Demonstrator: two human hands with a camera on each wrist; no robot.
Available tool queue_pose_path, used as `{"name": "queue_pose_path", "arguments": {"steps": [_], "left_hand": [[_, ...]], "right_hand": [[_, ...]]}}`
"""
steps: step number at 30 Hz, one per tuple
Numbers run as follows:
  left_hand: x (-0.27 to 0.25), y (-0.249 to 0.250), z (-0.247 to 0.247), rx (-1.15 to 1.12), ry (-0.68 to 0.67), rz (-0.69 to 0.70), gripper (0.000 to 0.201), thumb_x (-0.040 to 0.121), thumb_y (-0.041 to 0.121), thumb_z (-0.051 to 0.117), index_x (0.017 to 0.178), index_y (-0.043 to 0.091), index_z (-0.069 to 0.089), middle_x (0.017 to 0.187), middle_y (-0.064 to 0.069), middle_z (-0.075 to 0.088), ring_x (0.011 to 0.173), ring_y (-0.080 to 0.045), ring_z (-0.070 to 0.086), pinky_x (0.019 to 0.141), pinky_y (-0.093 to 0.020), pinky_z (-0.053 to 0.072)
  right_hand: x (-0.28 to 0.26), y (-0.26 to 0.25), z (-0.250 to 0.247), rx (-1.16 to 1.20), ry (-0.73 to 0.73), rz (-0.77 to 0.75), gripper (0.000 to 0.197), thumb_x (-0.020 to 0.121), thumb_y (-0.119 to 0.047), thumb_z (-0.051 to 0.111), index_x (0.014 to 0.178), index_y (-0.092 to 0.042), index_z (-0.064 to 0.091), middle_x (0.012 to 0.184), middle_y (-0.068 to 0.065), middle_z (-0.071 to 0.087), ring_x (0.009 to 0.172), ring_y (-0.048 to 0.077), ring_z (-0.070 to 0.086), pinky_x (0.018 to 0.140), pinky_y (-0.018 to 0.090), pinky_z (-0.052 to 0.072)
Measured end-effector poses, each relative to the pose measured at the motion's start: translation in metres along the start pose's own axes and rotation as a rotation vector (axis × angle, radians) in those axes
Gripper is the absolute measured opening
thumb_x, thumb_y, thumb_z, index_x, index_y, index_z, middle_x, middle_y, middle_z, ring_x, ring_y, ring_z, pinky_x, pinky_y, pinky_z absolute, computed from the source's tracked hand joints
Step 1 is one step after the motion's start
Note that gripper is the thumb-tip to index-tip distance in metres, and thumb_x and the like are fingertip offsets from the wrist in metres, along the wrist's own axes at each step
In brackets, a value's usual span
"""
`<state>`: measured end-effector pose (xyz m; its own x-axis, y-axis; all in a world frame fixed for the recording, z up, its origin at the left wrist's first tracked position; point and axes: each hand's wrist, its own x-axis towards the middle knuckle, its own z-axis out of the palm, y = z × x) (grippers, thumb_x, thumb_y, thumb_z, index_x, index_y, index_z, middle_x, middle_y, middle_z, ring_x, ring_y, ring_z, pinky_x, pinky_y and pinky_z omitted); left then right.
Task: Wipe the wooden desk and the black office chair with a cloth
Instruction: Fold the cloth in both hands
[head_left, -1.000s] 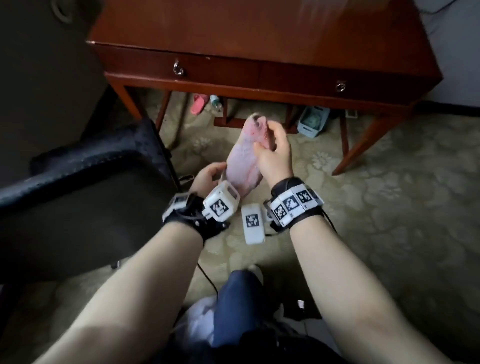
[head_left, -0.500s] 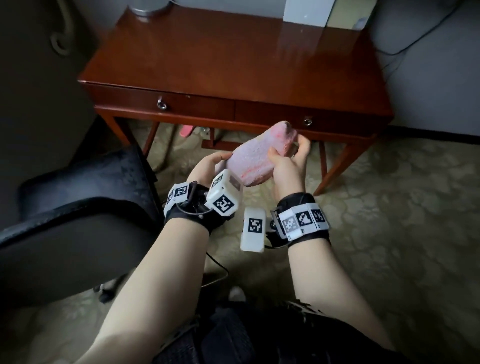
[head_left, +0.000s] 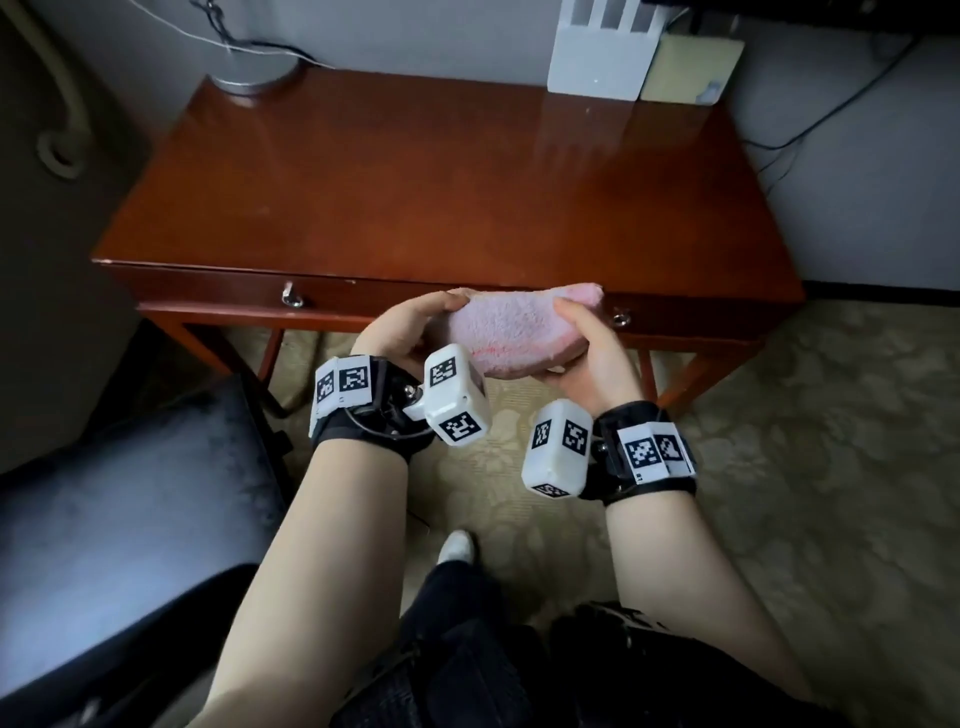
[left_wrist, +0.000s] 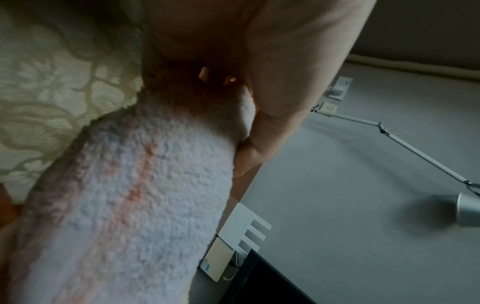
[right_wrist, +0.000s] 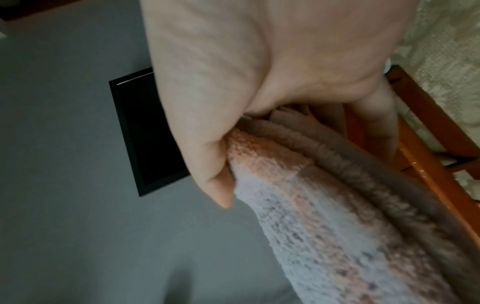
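Black wrist straps (head_left: 641, 457) carrying white marker-printed camera blocks (head_left: 557, 449)

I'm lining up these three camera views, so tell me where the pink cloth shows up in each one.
Head: pink cloth at centre, held between both hands before the desk's front edge.
Left wrist: lower left.
Right wrist: lower right.
Shared landmark: the wooden desk, seen in the head and right wrist views.

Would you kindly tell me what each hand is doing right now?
Left hand: holds the left end of the pink cloth.
Right hand: grips the cloth's right end, thumb on top.
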<state>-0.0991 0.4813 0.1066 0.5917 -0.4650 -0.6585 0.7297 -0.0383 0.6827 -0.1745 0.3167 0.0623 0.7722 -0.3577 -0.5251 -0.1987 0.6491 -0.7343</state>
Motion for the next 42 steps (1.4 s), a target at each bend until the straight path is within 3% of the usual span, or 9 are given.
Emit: {"name": "queue_pose_path", "arguments": {"steps": [4, 9, 12, 19, 24, 29, 35, 39, 42], "left_hand": [[0.031, 0.043, 0.002, 0.014, 0.105, 0.009, 0.007, 0.087, 0.019, 0.061, 0.090, 0.016, 0.067, 0.093, -0.007, 0.060, 0.077, -0.023, 0.059, 0.063, -0.030, 0.053], [0.068, 0.078, 0.026, 0.081, 0.205, 0.054, 0.024, 0.077, 0.018, 0.074, 0.099, 0.010, 0.067, 0.089, -0.009, 0.063, 0.074, -0.024, 0.064, 0.057, -0.033, 0.055], [0.090, 0.090, 0.052, 0.072, 0.170, 0.051, 0.010, 0.079, 0.017, 0.073, 0.088, 0.013, 0.070, 0.081, -0.007, 0.065, 0.068, -0.022, 0.065, 0.054, -0.032, 0.055], [0.164, 0.097, 0.148, 0.087, 0.113, 0.010, 0.014, 0.079, 0.014, 0.074, 0.092, 0.012, 0.067, 0.083, -0.013, 0.068, 0.070, -0.028, 0.067, 0.064, -0.045, 0.058], [0.241, 0.083, 0.258, 0.069, 0.161, 0.004, 0.054, 0.071, 0.016, 0.079, 0.121, 0.008, 0.061, 0.112, -0.016, 0.067, 0.092, -0.033, 0.067, 0.070, -0.045, 0.055], [0.272, 0.076, 0.313, 0.075, 0.188, -0.031, 0.043, 0.071, 0.019, 0.079, 0.111, 0.007, 0.067, 0.111, -0.018, 0.068, 0.101, -0.036, 0.065, 0.088, -0.056, 0.050], [0.317, 0.066, 0.353, 0.175, 0.275, -0.126, 0.053, 0.056, 0.029, 0.086, 0.101, 0.006, 0.069, 0.095, -0.017, 0.072, 0.089, -0.035, 0.069, 0.084, -0.053, 0.054], [0.338, 0.067, 0.356, 0.370, 0.292, -0.215, 0.029, 0.077, 0.034, 0.075, 0.081, 0.009, 0.063, 0.090, -0.013, 0.069, 0.089, -0.028, 0.067, 0.088, -0.041, 0.054], [0.352, 0.068, 0.352, 0.434, 0.275, -0.259, 0.031, 0.078, 0.037, 0.073, 0.086, 0.008, 0.066, 0.092, -0.014, 0.069, 0.093, -0.029, 0.066, 0.093, -0.045, 0.051]], "right_hand": [[0.036, -0.022, 0.019, -0.003, -0.008, 0.005, 0.028, 0.082, -0.028, 0.069, 0.106, -0.019, 0.059, 0.121, 0.011, 0.057, 0.107, 0.029, 0.060, 0.091, 0.048, 0.051], [0.069, -0.050, 0.018, 0.071, 0.046, -0.014, 0.042, 0.066, -0.029, 0.080, 0.103, -0.019, 0.062, 0.129, 0.013, 0.052, 0.112, 0.037, 0.056, 0.089, 0.053, 0.051], [0.084, -0.074, 0.003, 0.064, 0.078, -0.029, 0.024, 0.076, -0.028, 0.075, 0.093, -0.025, 0.059, 0.123, 0.008, 0.051, 0.113, 0.035, 0.055, 0.089, 0.049, 0.053], [0.136, -0.145, -0.074, -0.031, 0.155, -0.102, 0.020, 0.080, -0.026, 0.072, 0.098, -0.023, 0.064, 0.119, 0.006, 0.057, 0.110, 0.028, 0.056, 0.078, 0.044, 0.056], [0.187, -0.237, -0.171, -0.186, 0.243, -0.097, 0.036, 0.079, -0.026, 0.074, 0.109, -0.015, 0.059, 0.109, 0.007, 0.065, 0.098, 0.024, 0.063, 0.083, 0.045, 0.055], [0.212, -0.275, -0.216, -0.263, 0.271, -0.063, 0.025, 0.077, -0.029, 0.076, 0.093, -0.025, 0.057, 0.097, 0.001, 0.063, 0.095, 0.021, 0.063, 0.082, 0.045, 0.056], [0.245, -0.299, -0.257, -0.390, 0.354, 0.012, 0.024, 0.075, -0.038, 0.076, 0.084, -0.026, 0.057, 0.086, -0.002, 0.061, 0.080, 0.014, 0.063, 0.063, 0.031, 0.058], [0.258, -0.294, -0.270, -0.478, 0.375, 0.079, 0.029, 0.077, -0.039, 0.075, 0.092, -0.018, 0.060, 0.089, 0.002, 0.064, 0.083, 0.020, 0.065, 0.055, 0.029, 0.058], [0.267, -0.287, -0.274, -0.532, 0.419, 0.142, 0.030, 0.076, -0.041, 0.074, 0.086, -0.016, 0.061, 0.089, 0.006, 0.066, 0.079, 0.021, 0.067, 0.060, 0.033, 0.059]]}}
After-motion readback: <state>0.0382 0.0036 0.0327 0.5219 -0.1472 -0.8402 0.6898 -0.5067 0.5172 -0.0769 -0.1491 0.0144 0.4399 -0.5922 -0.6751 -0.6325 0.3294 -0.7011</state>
